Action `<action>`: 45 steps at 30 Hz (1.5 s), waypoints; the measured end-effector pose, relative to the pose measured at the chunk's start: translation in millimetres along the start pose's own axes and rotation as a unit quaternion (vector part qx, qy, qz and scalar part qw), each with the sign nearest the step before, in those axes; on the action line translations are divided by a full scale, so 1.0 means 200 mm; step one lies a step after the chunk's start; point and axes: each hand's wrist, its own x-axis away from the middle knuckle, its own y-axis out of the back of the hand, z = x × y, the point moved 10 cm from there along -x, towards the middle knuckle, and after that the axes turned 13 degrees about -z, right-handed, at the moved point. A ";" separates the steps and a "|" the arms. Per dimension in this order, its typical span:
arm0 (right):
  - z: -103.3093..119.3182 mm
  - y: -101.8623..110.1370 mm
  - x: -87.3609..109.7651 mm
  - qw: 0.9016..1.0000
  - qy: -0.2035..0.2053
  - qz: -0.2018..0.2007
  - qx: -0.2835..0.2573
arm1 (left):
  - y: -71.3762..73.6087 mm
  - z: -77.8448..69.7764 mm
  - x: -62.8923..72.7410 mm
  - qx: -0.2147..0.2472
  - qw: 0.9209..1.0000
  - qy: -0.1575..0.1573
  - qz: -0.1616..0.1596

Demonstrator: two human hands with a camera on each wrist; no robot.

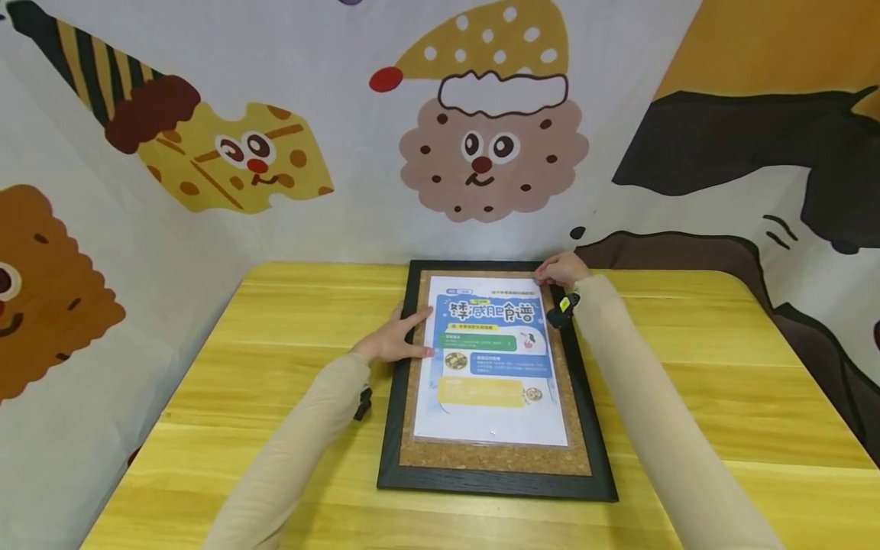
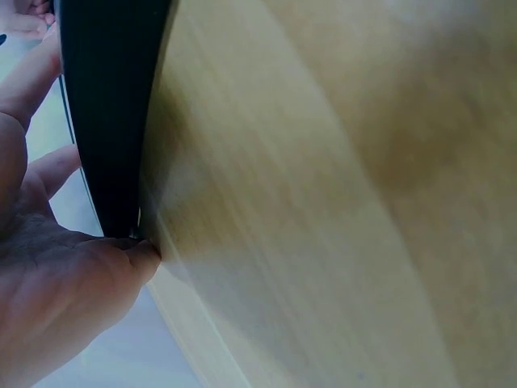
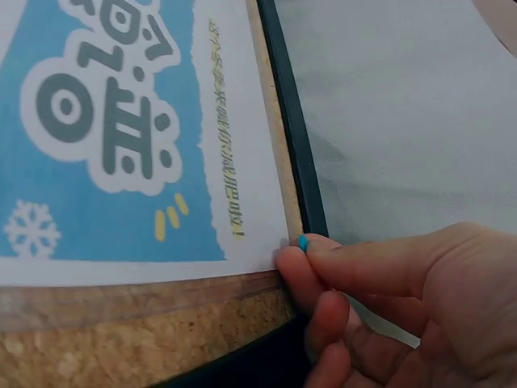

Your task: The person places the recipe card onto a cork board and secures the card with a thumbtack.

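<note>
Left hand (image 1: pixel 386 341) spread over frame edge (image 1: pixel 396 412), right hand (image 1: pixel 567 269) pinching blue pin (image 3: pixel 303 242), tabletop (image 1: pixel 742 374) alongside

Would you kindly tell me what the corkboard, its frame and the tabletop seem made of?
Corkboard: matte cork, by its speckled brown granules.
Black frame: matte, perhaps painted wood, as faint grain seems to show.
Tabletop: smooth and satiny, wood or wood-effect laminate; its streaky yellow grain leaves that open.

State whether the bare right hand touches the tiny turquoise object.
Touching: the right wrist view shows the right hand pinching the tiny turquoise object between its fingertips.
</note>
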 end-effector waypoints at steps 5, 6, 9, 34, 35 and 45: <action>0.01 0.00 0.00 1.000 0.002 0.014 -0.014 | 0.00 0.00 0.00 -0.004 1.000 0.003 0.000; 0.01 0.00 0.00 1.000 -0.001 0.014 -0.018 | 0.00 0.00 -0.01 -0.004 1.000 0.003 0.000; 0.02 0.00 0.01 1.000 -0.004 0.018 -0.017 | 0.00 0.00 -0.01 -0.005 1.000 0.004 0.000; 0.03 -0.01 0.03 0.997 0.045 0.008 0.054 | -0.02 0.01 0.00 0.002 1.000 0.000 0.010; 0.05 0.00 0.04 0.997 0.053 0.006 0.055 | -0.02 0.01 0.00 0.003 1.000 0.000 0.011; 0.08 -0.01 0.04 0.990 0.089 -0.031 0.109 | -0.02 0.01 0.00 0.001 1.000 0.014 0.015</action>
